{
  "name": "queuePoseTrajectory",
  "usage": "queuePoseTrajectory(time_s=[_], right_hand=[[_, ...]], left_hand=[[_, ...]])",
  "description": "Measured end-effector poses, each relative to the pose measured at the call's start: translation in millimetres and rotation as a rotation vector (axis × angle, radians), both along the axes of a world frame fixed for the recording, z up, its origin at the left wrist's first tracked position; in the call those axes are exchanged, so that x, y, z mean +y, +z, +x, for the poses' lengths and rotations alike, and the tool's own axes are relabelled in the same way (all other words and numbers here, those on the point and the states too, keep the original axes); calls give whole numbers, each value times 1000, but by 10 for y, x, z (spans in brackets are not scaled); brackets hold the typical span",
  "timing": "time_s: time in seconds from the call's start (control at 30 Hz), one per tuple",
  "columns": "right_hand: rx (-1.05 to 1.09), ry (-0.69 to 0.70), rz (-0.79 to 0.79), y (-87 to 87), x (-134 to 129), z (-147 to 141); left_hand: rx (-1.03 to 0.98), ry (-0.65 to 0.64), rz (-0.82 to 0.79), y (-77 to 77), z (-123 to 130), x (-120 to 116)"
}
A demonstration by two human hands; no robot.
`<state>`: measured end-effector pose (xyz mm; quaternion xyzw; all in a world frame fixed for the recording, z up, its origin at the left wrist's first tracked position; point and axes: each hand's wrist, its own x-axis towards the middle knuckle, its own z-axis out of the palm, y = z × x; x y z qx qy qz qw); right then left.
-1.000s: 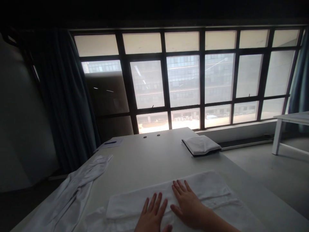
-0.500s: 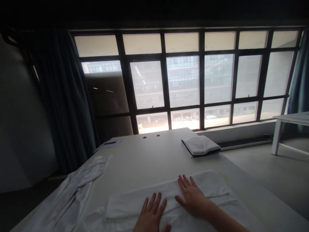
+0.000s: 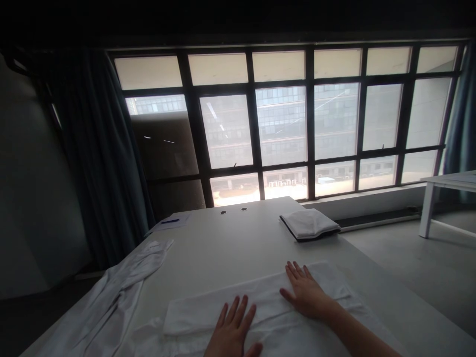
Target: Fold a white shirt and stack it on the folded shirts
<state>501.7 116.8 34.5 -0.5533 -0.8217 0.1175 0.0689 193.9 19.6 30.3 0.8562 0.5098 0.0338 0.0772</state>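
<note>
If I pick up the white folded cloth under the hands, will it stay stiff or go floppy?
Probably floppy: the white folded cloth looks thin and soft, with creases beside the left hand and right hand. It seems light too. It likely won't roll, but its loose folds might slide open on the smooth table.

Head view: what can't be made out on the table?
White garment: lower part cut off by the bottom edge, partly covered by the left hand and right hand.
Crumpled white garment: runs off the bottom edge, so its full shape is unclear.
Dark layer: mostly hidden by the folded white cloth on top.
Sheet of paper: any print too small to read.
</note>
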Motion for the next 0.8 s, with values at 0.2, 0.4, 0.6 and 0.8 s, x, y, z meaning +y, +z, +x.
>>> queuePoseTrajectory(time_s=[0.2,0.4,0.6,0.8], right_hand=[[-28,-38,0,0,68,112],[-74,-114,-36,-1,227,400],[-101,-214,-23,-89,339,622],[-145,-315,9,-147,373,736]], left_hand=[[3,4,-20,23,27,-11],[23,-19,79,-57,-11,21],[46,-23,140,-94,-50,28],[59,-19,107,-49,-40,19]])
